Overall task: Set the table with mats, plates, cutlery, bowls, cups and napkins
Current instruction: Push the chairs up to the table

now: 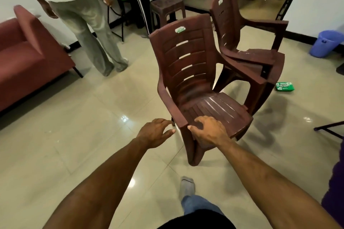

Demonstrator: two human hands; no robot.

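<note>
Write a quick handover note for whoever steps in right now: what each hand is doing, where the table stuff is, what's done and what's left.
Right hand grips the front edge of the near brown chair, which is tilted. Left hand is open beside its armrest, holding nothing. A second chair stands behind it. No mats, plates, cutlery, bowls, cups or napkins are in view, so nothing shows as laid; all the setting is left.

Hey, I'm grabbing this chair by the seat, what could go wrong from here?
1. The chair looks tilted, with only the right hand gripping its seat edge; the left hand is off the armrest, so it may swing or slip.
2. A second chair sits close behind, armrests nearly meeting; they could snag.
3. A green packet lies on the glossy floor nearby, a possible trip hazard.
</note>
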